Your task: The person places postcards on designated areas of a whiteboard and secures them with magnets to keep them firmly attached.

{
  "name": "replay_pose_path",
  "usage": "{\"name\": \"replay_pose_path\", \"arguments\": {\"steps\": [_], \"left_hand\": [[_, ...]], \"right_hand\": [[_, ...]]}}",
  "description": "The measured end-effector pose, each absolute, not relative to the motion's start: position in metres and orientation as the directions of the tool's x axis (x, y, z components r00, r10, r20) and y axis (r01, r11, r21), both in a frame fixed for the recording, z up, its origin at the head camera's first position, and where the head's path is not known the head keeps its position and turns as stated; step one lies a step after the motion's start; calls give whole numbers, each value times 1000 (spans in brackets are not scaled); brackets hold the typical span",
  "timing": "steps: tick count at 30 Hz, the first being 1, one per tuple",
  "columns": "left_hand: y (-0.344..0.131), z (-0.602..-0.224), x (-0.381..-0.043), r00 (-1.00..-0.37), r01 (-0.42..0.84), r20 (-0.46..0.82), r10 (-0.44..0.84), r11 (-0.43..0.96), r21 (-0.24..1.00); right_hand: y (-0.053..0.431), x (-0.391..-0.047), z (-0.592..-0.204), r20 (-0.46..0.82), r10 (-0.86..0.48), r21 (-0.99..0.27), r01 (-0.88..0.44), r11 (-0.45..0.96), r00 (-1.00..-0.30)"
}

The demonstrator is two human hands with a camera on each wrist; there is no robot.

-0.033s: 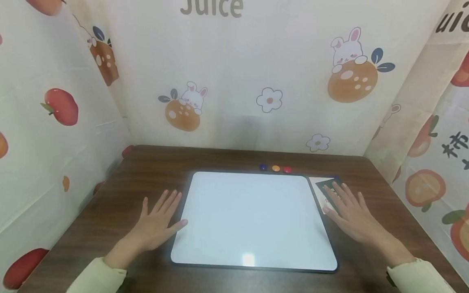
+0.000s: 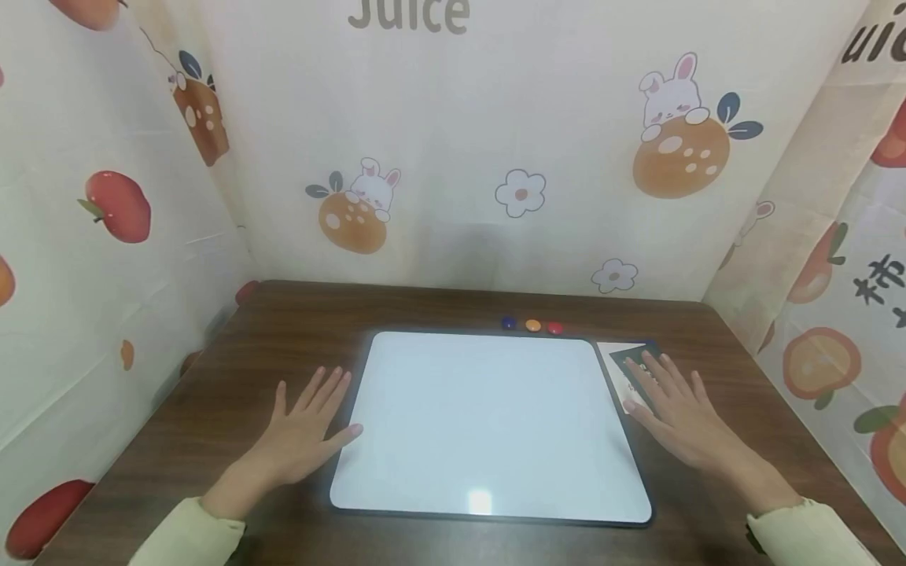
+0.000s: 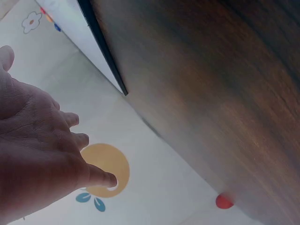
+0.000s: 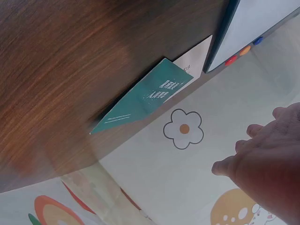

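My left hand (image 2: 300,436) and right hand (image 2: 683,420) are spread wide and loose, with a whiteboard (image 2: 488,424) between them.

A dark brown, wood-grained bench (image 2: 297,318) sits between pale printed sheets. The back sheet (image 2: 460,102) shows rabbits (image 2: 668,102) on orange fruits (image 2: 679,165), outlined flowers (image 2: 520,193) and grey lettering (image 2: 454,13). The creased left sheet (image 2: 49,338) carries a red fruit (image 2: 122,206); the right sheet (image 2: 859,196), sliced fruit (image 2: 821,363) and dark characters (image 2: 879,280). Soft light leaves faint shading low on the back sheet.
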State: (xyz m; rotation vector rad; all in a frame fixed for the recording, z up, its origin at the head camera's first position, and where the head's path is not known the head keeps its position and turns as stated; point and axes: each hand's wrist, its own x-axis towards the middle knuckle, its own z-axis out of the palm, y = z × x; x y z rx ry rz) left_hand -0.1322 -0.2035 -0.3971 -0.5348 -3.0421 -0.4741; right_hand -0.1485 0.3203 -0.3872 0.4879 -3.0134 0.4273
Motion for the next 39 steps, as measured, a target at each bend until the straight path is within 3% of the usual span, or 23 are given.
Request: {"name": "replay_pose_path", "arguments": {"steps": [16,28,39], "left_hand": [[-207,-406,-132,-941,339,100,324,887,314],[-206,-408,-142,-920,392,117,375,875,284],[-207,-411,-154,-918,391,78,389,857,336]], "right_hand": [[327,-147,-388,78,-282,-276,-293,915,-956],[343,-171,-392,67,-264,-274,-273,922,-962],[355,-190,-397,40,-218,-284,-220,933,-975]]}}
